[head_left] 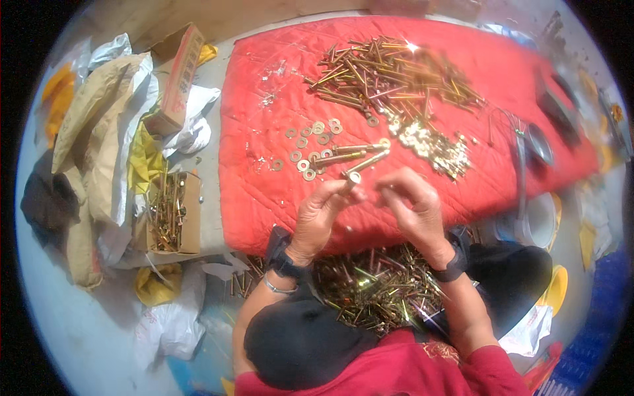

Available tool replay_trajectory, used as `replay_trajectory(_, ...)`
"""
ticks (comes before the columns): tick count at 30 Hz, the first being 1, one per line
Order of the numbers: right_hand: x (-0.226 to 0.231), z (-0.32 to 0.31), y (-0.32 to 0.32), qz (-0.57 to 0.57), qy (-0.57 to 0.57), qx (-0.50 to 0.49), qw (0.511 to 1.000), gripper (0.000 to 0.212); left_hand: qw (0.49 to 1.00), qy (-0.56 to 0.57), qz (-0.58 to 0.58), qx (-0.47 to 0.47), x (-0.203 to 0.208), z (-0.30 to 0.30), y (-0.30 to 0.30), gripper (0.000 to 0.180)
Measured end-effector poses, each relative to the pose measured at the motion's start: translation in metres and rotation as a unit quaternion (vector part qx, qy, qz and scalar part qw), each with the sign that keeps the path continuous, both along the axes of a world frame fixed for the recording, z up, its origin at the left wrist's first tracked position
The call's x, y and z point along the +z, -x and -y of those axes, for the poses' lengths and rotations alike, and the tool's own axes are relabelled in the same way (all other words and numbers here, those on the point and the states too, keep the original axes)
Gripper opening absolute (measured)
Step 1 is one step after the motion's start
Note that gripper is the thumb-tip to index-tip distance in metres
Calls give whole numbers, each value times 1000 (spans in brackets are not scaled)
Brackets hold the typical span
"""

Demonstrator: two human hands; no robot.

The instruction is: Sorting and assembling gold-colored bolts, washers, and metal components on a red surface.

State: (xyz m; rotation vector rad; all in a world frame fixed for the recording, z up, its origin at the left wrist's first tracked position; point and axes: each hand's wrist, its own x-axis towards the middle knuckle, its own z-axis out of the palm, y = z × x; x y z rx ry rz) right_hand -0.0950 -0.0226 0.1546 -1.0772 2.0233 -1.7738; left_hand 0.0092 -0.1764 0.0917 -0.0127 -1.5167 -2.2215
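My left hand (316, 218) pinches a long brass-coloured bolt (370, 162) near its lower end, where a pale ring like a washer or nut (355, 177) shows. The bolt slants away up and to the right over the red quilted cloth (264, 218). Close beside it, my right hand (419, 210) has its fingers curled together; whatever is in them is hidden. Beyond the left hand lie a few more bolts (340, 158) and several flat washers (302, 142). Farther right spreads a shiny pile of small nuts (432, 150).
A large heap of bolts (389, 72) covers the cloth's far part. More bolts fill the space below the near edge (376, 290). At left stand a cardboard box of bolts (193, 228), another carton (177, 79) and sacks (105, 132). A metal lamp-like thing (539, 145) stands right.
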Motion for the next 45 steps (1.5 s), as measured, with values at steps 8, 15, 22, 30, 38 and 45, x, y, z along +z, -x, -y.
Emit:
replay_trajectory(8, 26, 2, 4, -211, 89, -2, 973, 29, 993, 95, 54, -49, 1, 3, 0, 20)
replay_trajectory(15, 9, -12, 14, -379, -52, 31, 924, 33, 976, 140, 152, -72, 7, -1, -1, 17)
replay_trajectory(22, -13, -17, 11, -158, -123, -21, 980, 38, 931, 331, 155, -18, 1, 2, -1, 17)
replay_trajectory(30, -34, -18, 19, -156, -70, 32, 985, 43, 921, 349, 175, -17, 11, -2, 1, 18)
replay_trajectory(38, -27, -14, 18, -207, -32, 17, 978, 39, 933, 293, 206, -27, 9, -2, 2, 17)
replay_trajectory(45, -30, -20, 22, -132, -65, 75, 986, 32, 907, 388, 166, -12, 14, -2, 0, 16)
